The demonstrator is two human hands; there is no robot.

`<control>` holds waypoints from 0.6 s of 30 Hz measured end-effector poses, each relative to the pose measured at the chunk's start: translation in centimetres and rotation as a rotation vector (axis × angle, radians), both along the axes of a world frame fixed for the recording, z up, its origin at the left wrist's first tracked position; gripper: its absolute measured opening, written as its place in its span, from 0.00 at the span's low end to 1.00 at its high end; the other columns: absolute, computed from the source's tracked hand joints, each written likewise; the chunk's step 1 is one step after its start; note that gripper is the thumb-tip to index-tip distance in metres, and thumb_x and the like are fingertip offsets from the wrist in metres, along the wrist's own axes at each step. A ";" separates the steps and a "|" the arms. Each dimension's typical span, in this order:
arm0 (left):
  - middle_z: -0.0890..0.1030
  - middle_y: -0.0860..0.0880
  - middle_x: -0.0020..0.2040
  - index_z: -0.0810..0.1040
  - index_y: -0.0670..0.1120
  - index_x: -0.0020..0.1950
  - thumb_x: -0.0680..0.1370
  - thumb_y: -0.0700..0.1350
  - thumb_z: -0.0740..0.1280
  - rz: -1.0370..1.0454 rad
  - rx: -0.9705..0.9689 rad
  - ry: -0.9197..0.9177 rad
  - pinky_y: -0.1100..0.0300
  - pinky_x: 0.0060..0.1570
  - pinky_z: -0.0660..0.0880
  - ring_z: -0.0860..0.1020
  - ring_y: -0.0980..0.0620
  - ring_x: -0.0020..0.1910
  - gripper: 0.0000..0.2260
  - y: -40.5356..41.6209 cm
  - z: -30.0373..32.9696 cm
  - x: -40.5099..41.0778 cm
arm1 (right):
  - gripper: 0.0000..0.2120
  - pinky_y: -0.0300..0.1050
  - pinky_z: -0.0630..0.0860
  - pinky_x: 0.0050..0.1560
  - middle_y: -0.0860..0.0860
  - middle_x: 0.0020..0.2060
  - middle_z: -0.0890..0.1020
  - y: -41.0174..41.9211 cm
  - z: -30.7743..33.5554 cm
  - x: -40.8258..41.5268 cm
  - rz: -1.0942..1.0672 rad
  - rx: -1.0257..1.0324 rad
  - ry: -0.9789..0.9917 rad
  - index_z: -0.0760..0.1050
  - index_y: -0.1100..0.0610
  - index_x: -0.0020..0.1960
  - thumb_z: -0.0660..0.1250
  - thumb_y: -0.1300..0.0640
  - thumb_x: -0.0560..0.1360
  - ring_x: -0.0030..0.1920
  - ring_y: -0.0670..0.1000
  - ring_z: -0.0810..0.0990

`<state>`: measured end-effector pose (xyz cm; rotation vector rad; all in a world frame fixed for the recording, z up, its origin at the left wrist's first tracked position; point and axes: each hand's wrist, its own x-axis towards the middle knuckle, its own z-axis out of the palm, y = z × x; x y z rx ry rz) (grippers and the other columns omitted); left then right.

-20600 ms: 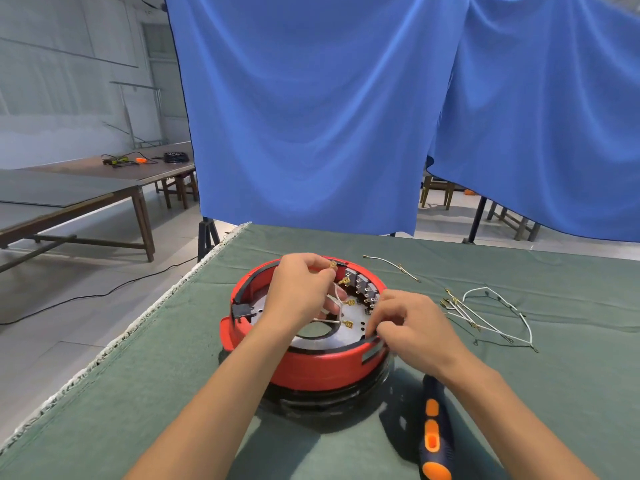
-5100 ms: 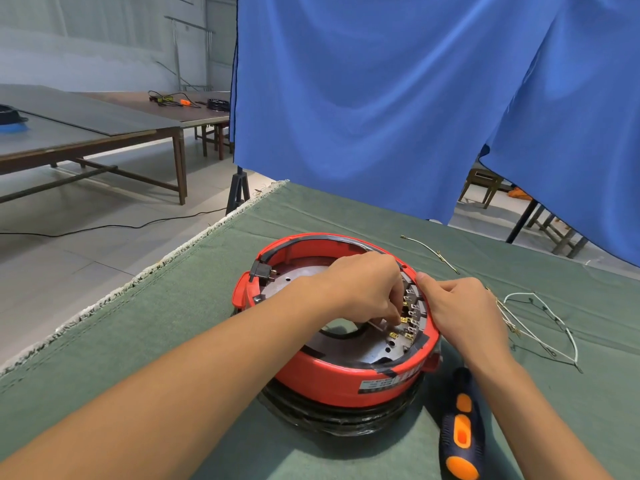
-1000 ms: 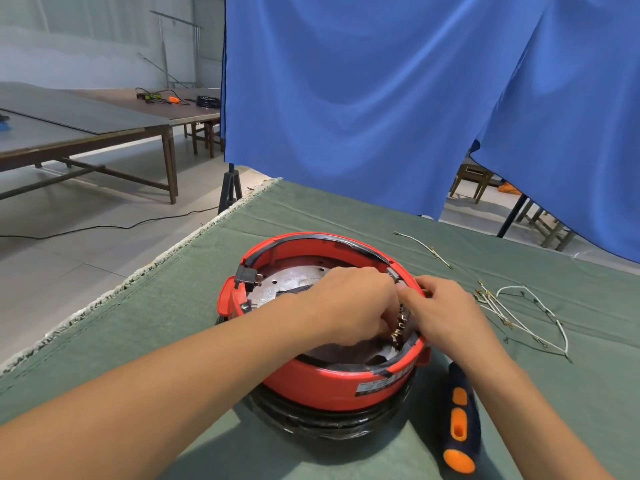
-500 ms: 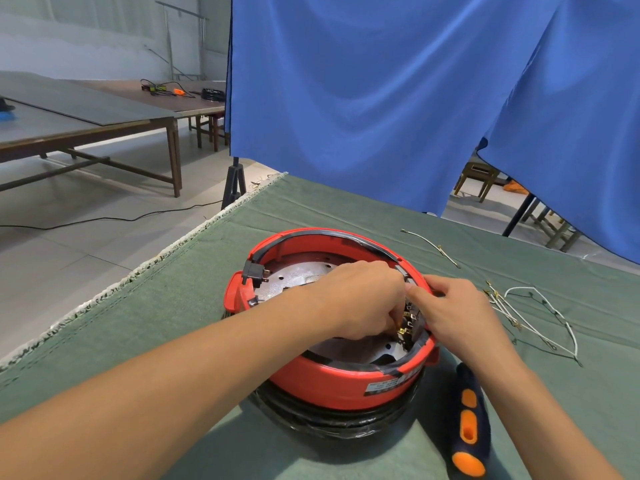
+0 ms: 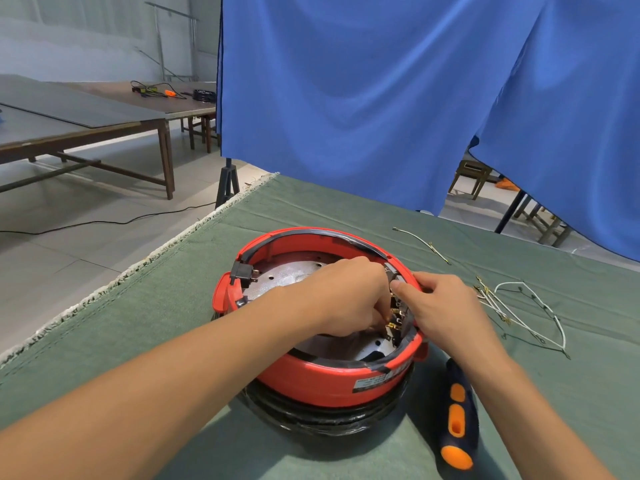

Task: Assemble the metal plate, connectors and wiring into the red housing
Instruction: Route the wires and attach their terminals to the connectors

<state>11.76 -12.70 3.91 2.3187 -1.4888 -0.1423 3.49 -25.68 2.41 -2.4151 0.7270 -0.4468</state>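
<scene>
The round red housing (image 5: 311,379) stands on the green cloth, on a black base. Inside it lies a perforated metal plate (image 5: 284,280). Brass connectors (image 5: 398,318) stand in a row along the inner right wall. My left hand (image 5: 346,296) reaches into the housing with its fingers curled down at those connectors; what its fingertips pinch is hidden. My right hand (image 5: 440,310) grips the right rim of the housing, thumb pointing inward at the connectors. A black plug socket (image 5: 244,271) sits on the left rim.
A blue and orange screwdriver (image 5: 457,414) lies right of the housing near my right forearm. Loose white wires with terminals (image 5: 519,310) lie further right, and a single wire (image 5: 420,244) behind them. The table's left edge (image 5: 138,271) runs diagonally. A blue curtain hangs behind.
Both hands stay at the connectors on the right inner wall, with only slight finger shifts. The view has drifted a little.
</scene>
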 end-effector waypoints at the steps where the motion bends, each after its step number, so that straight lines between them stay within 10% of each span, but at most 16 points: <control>1: 0.76 0.55 0.32 0.85 0.52 0.48 0.73 0.42 0.69 0.002 -0.001 0.000 0.52 0.45 0.78 0.77 0.49 0.38 0.08 0.0 0.0 -0.1 | 0.15 0.51 0.76 0.37 0.51 0.26 0.78 0.0 0.0 0.0 -0.001 -0.003 0.000 0.80 0.52 0.40 0.63 0.43 0.75 0.32 0.54 0.78; 18: 0.83 0.50 0.40 0.85 0.53 0.47 0.72 0.43 0.68 0.023 -0.026 -0.004 0.54 0.41 0.76 0.79 0.46 0.42 0.09 -0.1 -0.1 -0.6 | 0.21 0.48 0.69 0.37 0.49 0.30 0.77 0.4 -0.7 0.2 -0.031 -0.088 -0.078 0.75 0.55 0.36 0.56 0.42 0.78 0.38 0.56 0.76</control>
